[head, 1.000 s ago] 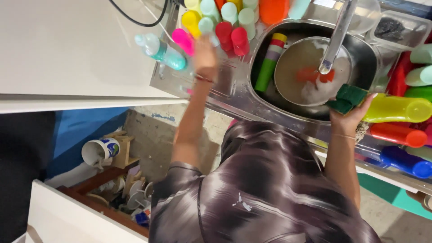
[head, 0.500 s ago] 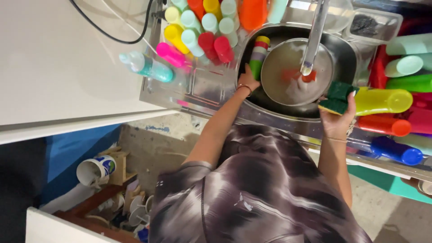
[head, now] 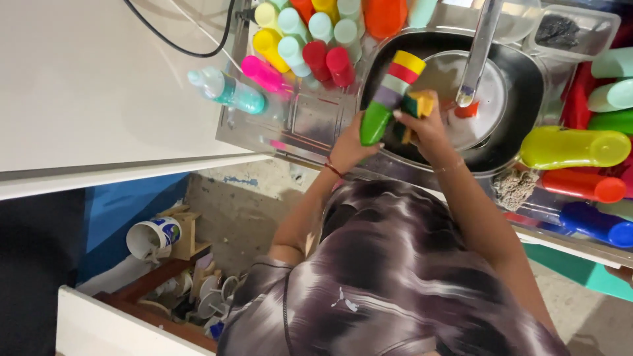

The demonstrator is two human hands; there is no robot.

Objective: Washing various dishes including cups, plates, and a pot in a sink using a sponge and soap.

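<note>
Over the near rim of the sink (head: pixel 527 86), a striped bottle (head: pixel 389 99) is being held by the left hand (head: pixel 353 142), whose fingers are closed around its green lower end. The bottle's long axis is being kept tilted, running from the grip up and away toward the tap (head: pixel 478 49), with the yellow and red bands at the far end. Just beside it on the right, a yellow-and-green sponge (head: pixel 419 105) is being gripped by the right hand (head: pixel 428 128) and pressed against the bottle's side, so the two hands are being kept nearly touching, the sponge lying level with the bottle's middle. Both forearms are being reached forward from the body and converged over the basin, the left wrist bent inward, the right arm extended straight. Beneath the hands, a round metal pan (head: pixel 491 109) is lying in the sink. To the left, many coloured bottles (head: pixel 310 39) are being kept upright on the drainboard (head: pixel 310 122); further bottles (head: pixel 573 148) are lying on the right.
</note>
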